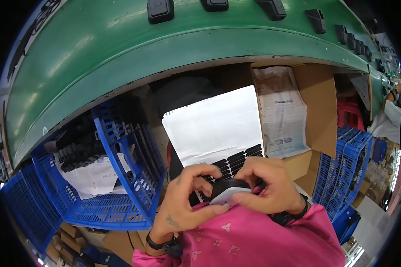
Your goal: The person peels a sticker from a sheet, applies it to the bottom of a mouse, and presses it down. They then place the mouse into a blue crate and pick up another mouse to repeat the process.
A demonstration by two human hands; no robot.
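Observation:
Close in front of my body, my left hand [185,198] and my right hand [269,184] grip a small black and light-grey plastic part [229,196] from both sides. Its dark face is turned up and away, and the pale side is toward me. Both thumbs press along its near edge, with the other fingers curled over the far side. Just beyond my fingers lies a white sheet [216,127] bearing rows of black oval stickers [238,159] at its near end. My fingertips cover some of those stickers and part of the piece.
A green bench [120,49] curves across the far side, with several black plastic housings [272,9] on it. A blue crate [107,213] with dark parts and paper stands at left. At right are an open cardboard box [316,107] and another blue crate [343,164].

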